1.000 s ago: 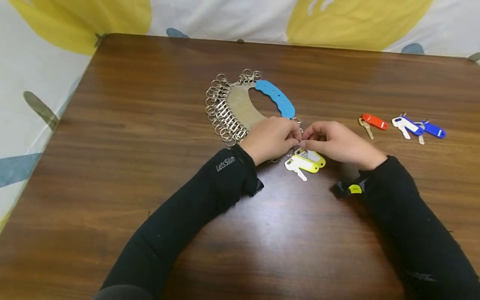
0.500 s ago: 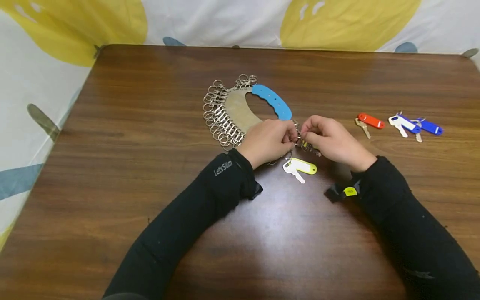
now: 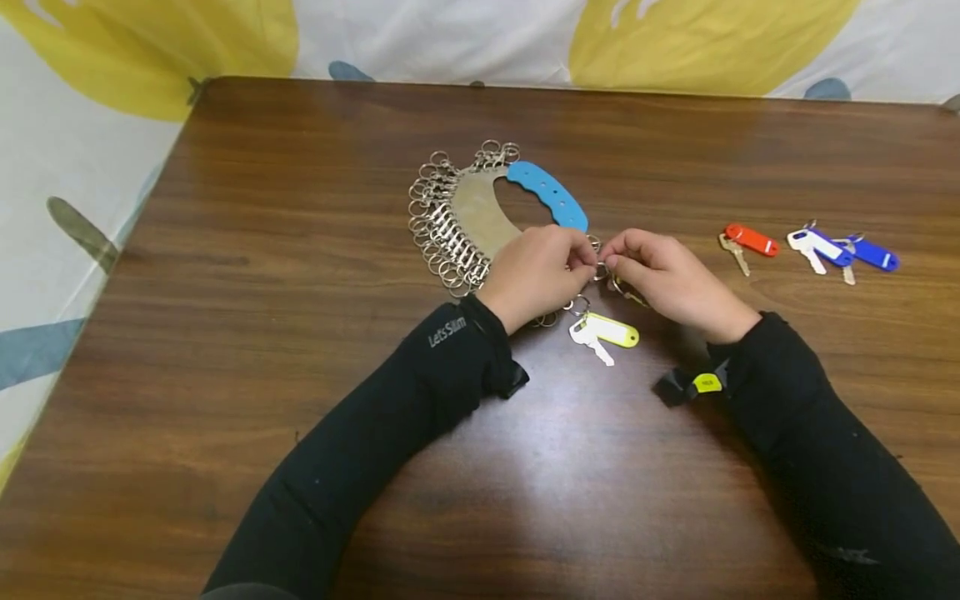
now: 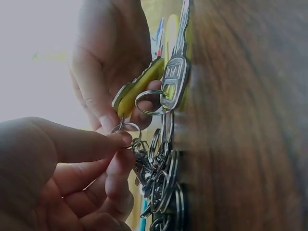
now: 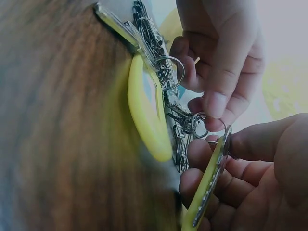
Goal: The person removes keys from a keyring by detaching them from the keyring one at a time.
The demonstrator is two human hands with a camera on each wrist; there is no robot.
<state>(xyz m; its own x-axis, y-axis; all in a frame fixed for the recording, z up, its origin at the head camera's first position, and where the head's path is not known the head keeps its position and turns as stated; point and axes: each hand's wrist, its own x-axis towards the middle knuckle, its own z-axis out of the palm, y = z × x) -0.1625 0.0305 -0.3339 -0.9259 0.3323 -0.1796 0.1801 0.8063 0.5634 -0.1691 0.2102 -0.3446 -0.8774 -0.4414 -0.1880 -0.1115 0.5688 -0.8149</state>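
My left hand pinches a metal split ring between thumb and forefinger. Facing it, my right hand pinches a key and its yellow tag close to that ring. Fingers partly cover the ring in both wrist views. Beside the hands lies a fan-shaped metal key holder with a blue handle, its curved edge lined with clips and rings. A second yellow tag with a silver key rests at the holder's near end, its own ring next to the holder's rings.
On the right side of the brown wooden table lie a red tag with a brass key and two blue tags with silver keys. A patterned cloth hangs behind the table's far edge.
One second ago both yellow tags hung together below the fingers. Now one is lifted within my right hand, while the other stays on the table. A ring shows between the fingertips.
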